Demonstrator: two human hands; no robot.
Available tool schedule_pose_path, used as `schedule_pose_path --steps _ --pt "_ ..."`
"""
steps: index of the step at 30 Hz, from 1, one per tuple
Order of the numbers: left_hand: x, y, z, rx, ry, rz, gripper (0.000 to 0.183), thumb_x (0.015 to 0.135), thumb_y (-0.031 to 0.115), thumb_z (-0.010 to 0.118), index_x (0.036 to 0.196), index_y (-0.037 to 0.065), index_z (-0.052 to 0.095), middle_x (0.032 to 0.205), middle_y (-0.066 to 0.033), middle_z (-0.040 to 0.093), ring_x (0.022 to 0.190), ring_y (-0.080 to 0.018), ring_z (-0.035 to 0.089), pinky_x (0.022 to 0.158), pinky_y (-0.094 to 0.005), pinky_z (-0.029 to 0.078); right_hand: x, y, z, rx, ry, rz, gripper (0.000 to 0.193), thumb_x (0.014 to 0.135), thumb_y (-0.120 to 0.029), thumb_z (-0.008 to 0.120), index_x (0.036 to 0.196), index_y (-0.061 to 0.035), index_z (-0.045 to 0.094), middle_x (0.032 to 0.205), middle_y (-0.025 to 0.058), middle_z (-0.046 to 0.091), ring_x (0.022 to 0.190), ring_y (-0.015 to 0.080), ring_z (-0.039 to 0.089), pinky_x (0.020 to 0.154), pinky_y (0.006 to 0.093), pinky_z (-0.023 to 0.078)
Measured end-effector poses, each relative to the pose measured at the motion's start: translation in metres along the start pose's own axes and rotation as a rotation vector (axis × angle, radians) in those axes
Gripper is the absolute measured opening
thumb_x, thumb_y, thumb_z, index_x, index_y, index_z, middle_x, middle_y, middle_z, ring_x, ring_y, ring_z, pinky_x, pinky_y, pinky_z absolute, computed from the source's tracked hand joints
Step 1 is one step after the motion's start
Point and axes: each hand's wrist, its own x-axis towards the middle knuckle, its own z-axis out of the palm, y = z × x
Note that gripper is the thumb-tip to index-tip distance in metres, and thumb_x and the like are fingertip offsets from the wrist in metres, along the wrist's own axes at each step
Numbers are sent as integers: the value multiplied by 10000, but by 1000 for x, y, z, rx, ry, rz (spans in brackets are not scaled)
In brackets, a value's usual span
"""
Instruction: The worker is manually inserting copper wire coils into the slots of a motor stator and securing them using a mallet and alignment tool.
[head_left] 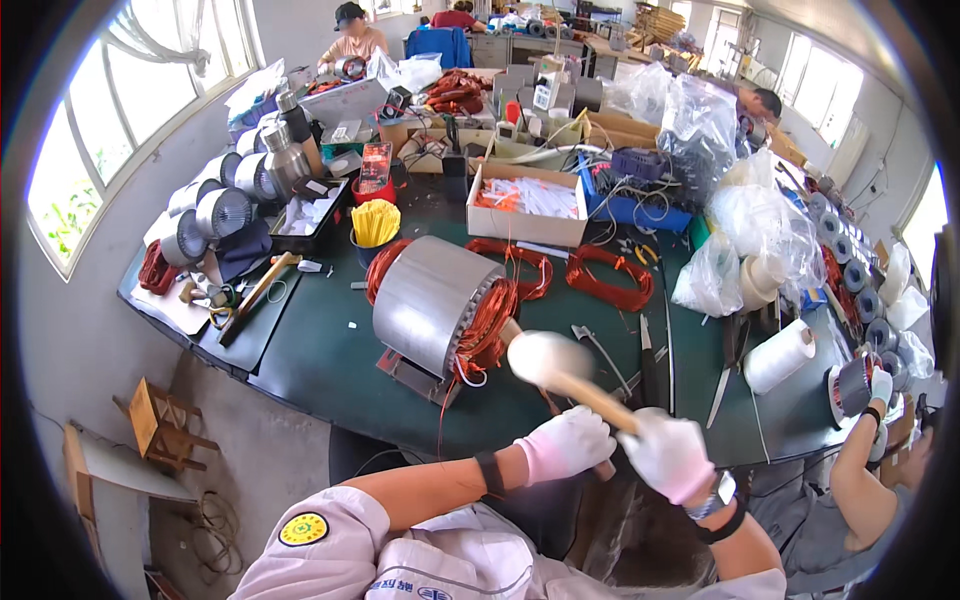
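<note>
My right hand point(670, 455), in a white glove, is closed round the wooden handle of a mallet point(548, 360). Its pale head is smeared by motion and hangs in front of the copper windings point(487, 325). My gloved left hand point(567, 443) grips a wooden stick point(604, 470), whose end pokes out below the fist. The stick runs up behind the mallet head towards the windings; I cannot tell whether it touches them. Those windings bulge from the near right end of a grey metal motor stator point(435, 300), which lies on its side on a small metal stand point(415, 380).
Two coils of red-brown wire point(610, 278) lie behind the stator, near a box of white and orange strips point(527, 205). Scissors point(733, 370) and a white thread spool point(780, 357) are at the right. A hammer point(258, 298) lies left. A co-worker's gloved hand point(880, 388) is far right.
</note>
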Motion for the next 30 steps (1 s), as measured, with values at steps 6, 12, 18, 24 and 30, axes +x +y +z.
schedule_pose_path --steps 6,12,18,24,30 --pt "-7 66 -30 -71 -73 67 95 833 202 654 746 167 642 701 20 614 746 -171 671 631 -324 473 -49 2 21 253 147 404 238 931 -203 743 981 -8 615 709 223 657 662 434 682 569 476 530" --pt "12 18 -50 69 -204 -53 65 834 205 676 794 155 666 749 3 648 767 -200 683 675 -348 504 -37 0 -31 608 260 693 132 918 -84 670 973 27 623 659 144 626 529 208 638 509 351 470" --pt "-10 -6 -36 148 -256 -39 64 855 196 677 817 146 663 817 -16 662 826 -202 680 747 -366 524 -17 -46 -74 1176 900 253 37 972 -50 568 953 -27 546 633 70 539 428 127 444 399 273 371" --pt "-13 1 -18 98 -245 9 50 855 206 670 821 169 671 808 7 646 828 -194 679 771 -349 519 -15 -8 18 -13 -144 170 309 943 -335 729 934 -57 596 747 140 667 656 358 691 568 446 538" --pt "-14 -4 -35 136 -244 18 57 856 209 663 810 177 654 782 8 624 803 -186 661 707 -346 493 -5 -49 -69 509 453 244 71 853 -63 673 878 -24 621 694 46 609 518 213 560 493 342 429"
